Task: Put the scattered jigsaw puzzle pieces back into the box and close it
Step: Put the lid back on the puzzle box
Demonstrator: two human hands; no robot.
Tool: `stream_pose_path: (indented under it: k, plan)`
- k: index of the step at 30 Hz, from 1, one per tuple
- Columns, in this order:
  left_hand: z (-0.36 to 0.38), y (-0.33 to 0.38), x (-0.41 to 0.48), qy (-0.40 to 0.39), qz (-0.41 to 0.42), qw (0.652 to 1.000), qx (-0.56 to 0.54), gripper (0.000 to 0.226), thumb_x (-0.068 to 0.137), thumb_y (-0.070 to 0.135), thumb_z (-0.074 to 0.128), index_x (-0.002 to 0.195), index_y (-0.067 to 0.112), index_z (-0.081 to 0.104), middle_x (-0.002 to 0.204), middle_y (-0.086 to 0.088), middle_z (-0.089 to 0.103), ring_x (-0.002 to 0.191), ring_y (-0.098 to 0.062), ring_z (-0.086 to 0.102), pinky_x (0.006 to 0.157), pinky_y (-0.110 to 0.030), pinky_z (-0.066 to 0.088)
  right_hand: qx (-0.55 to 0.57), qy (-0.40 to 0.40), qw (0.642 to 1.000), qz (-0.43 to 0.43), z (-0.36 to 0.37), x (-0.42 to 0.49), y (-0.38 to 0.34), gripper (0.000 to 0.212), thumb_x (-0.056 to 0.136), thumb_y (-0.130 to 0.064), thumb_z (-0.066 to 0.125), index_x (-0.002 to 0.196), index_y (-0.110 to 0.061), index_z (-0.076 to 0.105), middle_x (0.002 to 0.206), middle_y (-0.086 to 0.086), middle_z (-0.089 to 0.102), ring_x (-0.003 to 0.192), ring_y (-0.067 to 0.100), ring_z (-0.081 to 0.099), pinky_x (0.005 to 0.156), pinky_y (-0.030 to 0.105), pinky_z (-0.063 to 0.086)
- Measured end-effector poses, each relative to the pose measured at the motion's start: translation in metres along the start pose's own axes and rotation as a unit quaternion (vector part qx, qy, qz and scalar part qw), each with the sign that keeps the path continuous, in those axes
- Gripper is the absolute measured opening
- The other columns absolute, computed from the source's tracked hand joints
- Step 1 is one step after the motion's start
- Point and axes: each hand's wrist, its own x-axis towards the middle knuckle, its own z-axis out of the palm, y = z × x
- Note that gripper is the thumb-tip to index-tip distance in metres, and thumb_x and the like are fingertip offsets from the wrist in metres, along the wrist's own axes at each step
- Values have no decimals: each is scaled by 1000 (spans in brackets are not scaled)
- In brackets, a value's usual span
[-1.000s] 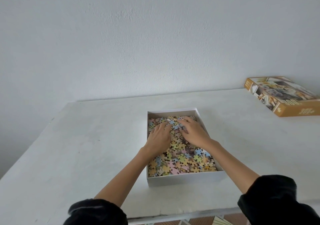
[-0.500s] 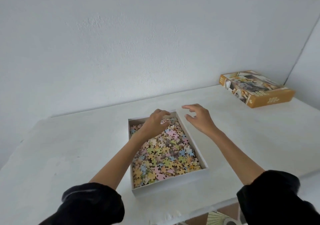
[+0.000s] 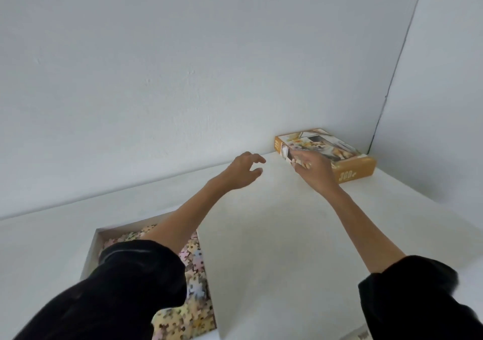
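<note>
We see the right hand point(image 3: 315, 171) at the lid point(image 3: 347, 162); grip state unclear. The left hand point(image 3: 241, 173) hangs open. Pieces point(image 3: 194, 258) fill the box point(image 3: 90, 256).

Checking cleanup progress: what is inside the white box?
Loose pastel puzzle pieces fill the white box. The left sleeve covers much of its interior, so that part stays unseen.
</note>
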Motion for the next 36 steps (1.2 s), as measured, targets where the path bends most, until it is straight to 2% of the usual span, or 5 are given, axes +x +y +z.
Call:
stream_pose_path:
  k: [11, 15, 20, 27, 36]
  plan:
    - [83, 56, 132, 11, -82, 992, -94, 41, 92, 14, 51, 132, 7, 45, 137, -21, 36, 128, -31, 38, 102, -29, 33, -54, -23, 998, 32, -66, 102, 123, 35, 83, -11, 58, 117, -20, 62, 118, 14, 55, 117, 29, 46, 100, 35, 34]
    - [117, 62, 164, 36, -159, 976, -147, 46, 92, 19, 49, 136, 10, 35, 142, -19, 22, 132, -33, 30, 107, -36, 30, -118, -78, 989, 52, -64, 137, 173, 36, 86, -21, 56, 120, -31, 57, 125, 12, 44, 122, 30, 34, 87, 27, 26]
    - [144, 63, 182, 70, -237, 946, -210, 50, 94, 30, 46, 140, 21, 28, 146, -15, 10, 131, -38, 31, 105, -48, 39, -151, -150, 968, 133, -65, 157, 212, 40, 88, -43, 51, 128, -38, 47, 140, 15, 28, 132, 35, 21, 105, 42, 25]
    - [158, 71, 188, 111, -240, 928, -264, 49, 95, 24, 44, 139, 15, 26, 144, -17, 15, 126, -34, 38, 102, -46, 41, -105, -149, 971, 156, -61, 162, 208, 40, 85, -40, 55, 124, -35, 52, 135, 14, 43, 120, 32, 46, 98, 41, 39]
    - [129, 56, 160, 138, -241, 925, -261, 44, 96, 10, 33, 139, 12, 29, 142, -17, 21, 116, -28, 42, 83, -24, 39, -80, -144, 980, 113, -58, 142, 172, 38, 86, -31, 58, 123, -26, 56, 136, 11, 50, 131, 27, 36, 100, 38, 36]
